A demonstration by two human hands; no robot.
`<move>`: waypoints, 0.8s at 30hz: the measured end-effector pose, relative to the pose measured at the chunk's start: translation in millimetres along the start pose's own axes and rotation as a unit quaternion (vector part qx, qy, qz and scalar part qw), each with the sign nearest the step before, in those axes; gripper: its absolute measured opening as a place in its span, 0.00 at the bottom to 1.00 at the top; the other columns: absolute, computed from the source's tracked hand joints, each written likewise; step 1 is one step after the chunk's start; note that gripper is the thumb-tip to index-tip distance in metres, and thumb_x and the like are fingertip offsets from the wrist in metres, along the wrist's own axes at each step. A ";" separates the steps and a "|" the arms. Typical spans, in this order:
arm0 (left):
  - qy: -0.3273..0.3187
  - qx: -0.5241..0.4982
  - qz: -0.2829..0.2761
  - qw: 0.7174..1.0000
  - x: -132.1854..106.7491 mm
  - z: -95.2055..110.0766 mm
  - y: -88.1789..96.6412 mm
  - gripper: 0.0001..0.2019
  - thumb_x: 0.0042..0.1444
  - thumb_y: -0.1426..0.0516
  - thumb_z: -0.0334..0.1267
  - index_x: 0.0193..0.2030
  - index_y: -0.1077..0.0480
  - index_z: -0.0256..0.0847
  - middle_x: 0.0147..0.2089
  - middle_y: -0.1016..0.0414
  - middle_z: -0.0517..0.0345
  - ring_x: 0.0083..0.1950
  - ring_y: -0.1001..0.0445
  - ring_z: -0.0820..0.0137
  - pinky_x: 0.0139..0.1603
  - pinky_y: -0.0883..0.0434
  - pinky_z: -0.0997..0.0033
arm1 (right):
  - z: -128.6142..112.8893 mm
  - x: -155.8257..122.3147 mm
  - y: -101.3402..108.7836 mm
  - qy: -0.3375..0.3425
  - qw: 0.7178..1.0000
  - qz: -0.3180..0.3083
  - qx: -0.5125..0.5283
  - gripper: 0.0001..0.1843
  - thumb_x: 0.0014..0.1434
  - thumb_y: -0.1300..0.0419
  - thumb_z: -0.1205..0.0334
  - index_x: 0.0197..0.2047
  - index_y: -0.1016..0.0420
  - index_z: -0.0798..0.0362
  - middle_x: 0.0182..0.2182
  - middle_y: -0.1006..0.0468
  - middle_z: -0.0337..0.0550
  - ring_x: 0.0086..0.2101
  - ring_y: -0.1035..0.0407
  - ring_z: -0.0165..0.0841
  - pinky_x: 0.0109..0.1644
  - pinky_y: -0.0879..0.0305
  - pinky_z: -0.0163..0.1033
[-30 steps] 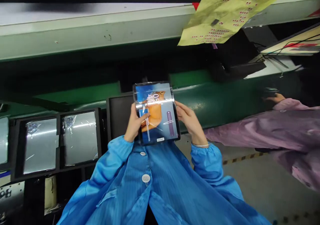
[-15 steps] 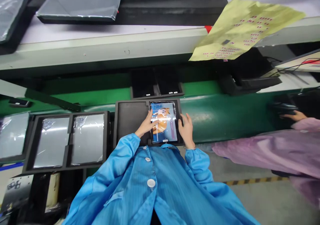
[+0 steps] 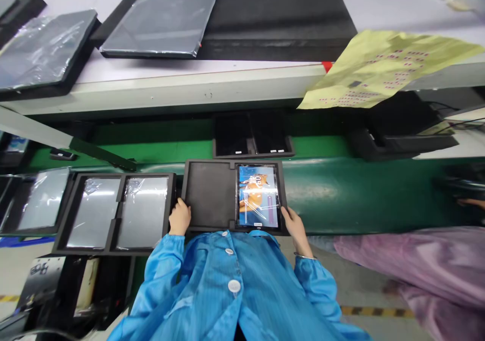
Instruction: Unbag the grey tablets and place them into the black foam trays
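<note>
In front of my body lies a black foam tray (image 3: 210, 194) with two compartments. Its right compartment holds a tablet (image 3: 258, 197) with a lit screen showing an orange animal on blue; its left compartment has nothing in it. My left hand (image 3: 180, 217) is closed on the tray's left edge, fingers curled. At the right edge, my right hand (image 3: 295, 227) grips the tray beside the tablet, its thumb side toward me partly showing. Left of my left hand, another foam tray (image 3: 110, 230) carries two film-wrapped tablets (image 3: 146, 212).
Behind my tray, a tray with two dark tablets (image 3: 269, 131) sits on the green belt (image 3: 322, 194). A white shelf (image 3: 235, 81) runs above, with wrapped tablets and a hanging yellow paper (image 3: 379, 73). A co-worker's pink sleeve (image 3: 428, 260) is at the right.
My left hand has left the tablet's screen and moved to the tray's left edge. My right hand has shifted down the right edge. The view has also shifted.
</note>
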State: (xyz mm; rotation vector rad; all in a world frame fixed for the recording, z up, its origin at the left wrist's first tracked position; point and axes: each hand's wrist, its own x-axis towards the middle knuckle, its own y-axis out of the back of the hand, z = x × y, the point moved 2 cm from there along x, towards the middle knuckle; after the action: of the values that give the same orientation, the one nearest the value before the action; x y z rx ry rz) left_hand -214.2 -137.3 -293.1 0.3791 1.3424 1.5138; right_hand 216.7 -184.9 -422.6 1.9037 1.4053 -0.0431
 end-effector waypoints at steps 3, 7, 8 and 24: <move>0.021 0.051 -0.024 0.998 -4.0 -5.2 2.1 0.21 0.67 0.50 0.33 0.63 0.35 0.25 0.55 0.23 0.24 0.55 0.20 0.40 0.58 0.28 0.39 | 4.2 2.5 -3.1 -0.003 1.000 -0.007 -0.010 0.18 0.71 0.36 0.52 0.58 0.24 0.53 0.56 0.23 0.49 0.52 0.25 0.42 0.57 0.24 0.54; -0.013 0.048 -0.029 0.998 -12.8 8.5 31.6 0.17 0.70 0.52 0.37 0.62 0.37 0.33 0.50 0.21 0.33 0.53 0.19 0.44 0.55 0.28 0.47 | 9.1 9.4 5.3 -0.008 1.000 0.010 -0.010 0.16 0.71 0.36 0.53 0.56 0.24 0.53 0.55 0.22 0.48 0.51 0.25 0.41 0.56 0.24 0.53; -0.032 0.032 -0.033 0.998 -15.7 16.2 39.2 0.17 0.70 0.51 0.39 0.61 0.38 0.35 0.50 0.21 0.37 0.53 0.19 0.45 0.54 0.28 0.50 | 10.8 12.7 12.4 -0.011 1.000 0.020 -0.008 0.16 0.71 0.36 0.53 0.56 0.24 0.53 0.54 0.22 0.48 0.51 0.24 0.41 0.56 0.24 0.53; -0.214 -0.213 -0.346 0.888 -100.1 203.6 -126.0 0.15 0.62 0.36 0.40 0.50 0.36 0.40 0.42 0.21 0.55 0.27 0.20 0.70 0.36 0.20 0.65 | -18.9 34.1 135.4 0.040 0.972 0.233 0.003 0.35 0.63 0.44 0.35 0.55 0.19 0.57 0.58 0.20 0.61 0.61 0.29 0.53 0.69 0.38 0.61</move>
State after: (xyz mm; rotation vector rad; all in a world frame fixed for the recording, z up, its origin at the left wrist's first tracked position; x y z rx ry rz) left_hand 45.1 -129.3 -298.3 -0.0608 0.6504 0.9902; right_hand 335.4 -161.3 -350.4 2.2136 0.9738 0.2585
